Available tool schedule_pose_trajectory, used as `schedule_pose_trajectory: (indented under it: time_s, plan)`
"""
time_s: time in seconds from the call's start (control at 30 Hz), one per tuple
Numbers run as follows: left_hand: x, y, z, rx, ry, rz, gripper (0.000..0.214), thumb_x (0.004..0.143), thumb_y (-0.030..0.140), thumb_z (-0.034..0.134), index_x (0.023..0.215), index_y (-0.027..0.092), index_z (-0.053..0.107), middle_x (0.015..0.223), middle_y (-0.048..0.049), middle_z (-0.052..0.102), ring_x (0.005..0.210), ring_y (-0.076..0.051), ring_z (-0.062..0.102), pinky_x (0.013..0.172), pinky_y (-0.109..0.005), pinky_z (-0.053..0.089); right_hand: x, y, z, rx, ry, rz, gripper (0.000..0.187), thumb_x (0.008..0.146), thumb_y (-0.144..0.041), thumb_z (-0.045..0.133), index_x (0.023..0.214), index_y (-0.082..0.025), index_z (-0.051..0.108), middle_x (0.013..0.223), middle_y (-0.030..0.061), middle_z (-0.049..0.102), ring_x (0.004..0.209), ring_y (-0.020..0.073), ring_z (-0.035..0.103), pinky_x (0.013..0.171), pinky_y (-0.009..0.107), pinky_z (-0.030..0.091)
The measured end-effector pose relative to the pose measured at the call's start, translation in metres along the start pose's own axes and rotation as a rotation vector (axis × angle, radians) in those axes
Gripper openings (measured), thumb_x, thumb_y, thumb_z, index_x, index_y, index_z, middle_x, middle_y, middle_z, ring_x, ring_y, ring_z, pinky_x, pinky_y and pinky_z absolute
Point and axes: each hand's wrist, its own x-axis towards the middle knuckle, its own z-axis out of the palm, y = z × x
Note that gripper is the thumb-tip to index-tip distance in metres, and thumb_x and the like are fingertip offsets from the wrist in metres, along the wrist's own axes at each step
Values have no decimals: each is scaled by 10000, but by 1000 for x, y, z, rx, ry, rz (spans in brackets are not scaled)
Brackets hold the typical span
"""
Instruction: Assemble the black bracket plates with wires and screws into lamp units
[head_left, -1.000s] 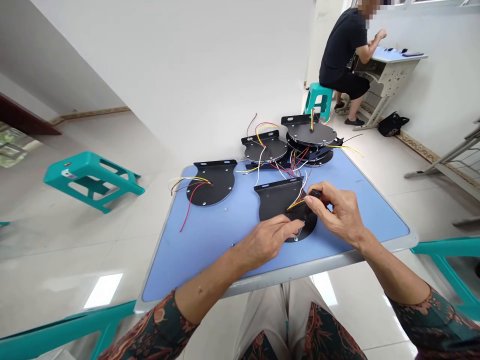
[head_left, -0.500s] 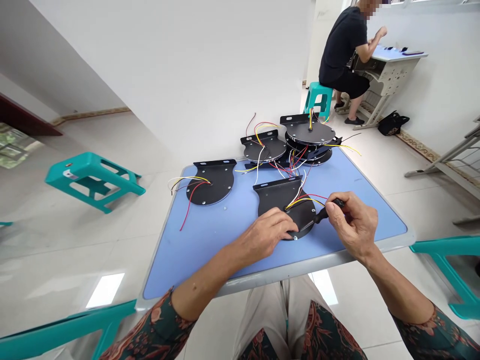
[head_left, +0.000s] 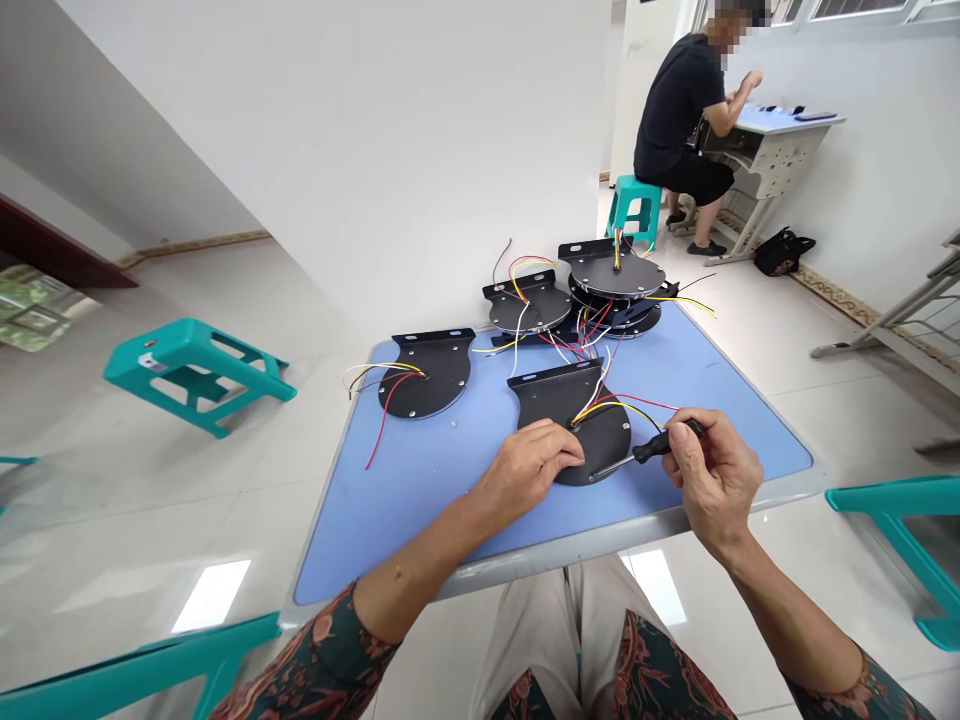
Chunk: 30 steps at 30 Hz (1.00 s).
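Note:
My right hand (head_left: 716, 470) is closed round the black handle of a screwdriver (head_left: 651, 447). Its thin metal shaft points left, and the tip meets the near edge of a black metal plate (head_left: 555, 400). This plate has a rounded near end and a raised, slotted flange at the far side. White, red, yellow and black wires (head_left: 600, 408) come out of its middle. Resting on the plate's near left part, my left hand (head_left: 534, 462) has thumb and forefinger pressed together close to the screwdriver tip. Whatever small thing lies between those fingertips is too small to make out.
Another wired black plate (head_left: 424, 375) lies at the left of the blue table (head_left: 390, 500). Several more plates (head_left: 615, 270) are stacked at the back right, wires tangled. Green stools (head_left: 187, 360) stand around. A person (head_left: 675, 110) sits at another desk behind.
The screwdriver has shifted right and its tip now shows at the plate's near edge. My left fingers have drawn back slightly and closed together. The view has tilted a little.

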Motion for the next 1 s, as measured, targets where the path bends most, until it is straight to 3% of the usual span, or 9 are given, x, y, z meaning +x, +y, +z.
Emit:
schedule_pose_trajectory:
  time_s: [0.17, 0.3, 0.5, 1.0]
  plan:
    - [2, 4, 0, -337, 68, -334, 129, 931, 217, 628, 833, 162, 692, 781, -35, 723, 640, -120, 649, 607, -236, 552, -2, -13, 7, 138, 104, 24, 169, 959, -361, 643, 894, -205, 633, 531, -76, 458, 380, 83, 447, 355, 217, 342]
    - [5, 6, -2, -574, 121, -468, 170, 864, 307, 732, 854, 144, 685, 806, -60, 740, 655, -130, 669, 620, -252, 581, -2, -21, 12, 212, 155, 15, 151, 957, -348, 651, 928, -202, 632, 563, -68, 498, 373, 79, 470, 341, 209, 341]
    - [10, 8, -5, -723, 173, -528, 282, 780, 377, 824, 843, 136, 692, 763, -49, 728, 624, -120, 651, 627, -256, 576, -6, -22, 18, 246, 181, -7, 130, 962, -328, 648, 960, -199, 637, 581, -61, 527, 388, 82, 499, 356, 209, 373]
    - [13, 10, -7, -839, 202, -612, 272, 726, 359, 864, 784, 135, 720, 714, -24, 718, 601, -105, 637, 648, -239, 539, -7, -22, 25, 283, 210, -12, 162, 969, -344, 643, 965, -182, 631, 562, -76, 512, 377, 89, 517, 342, 207, 373]
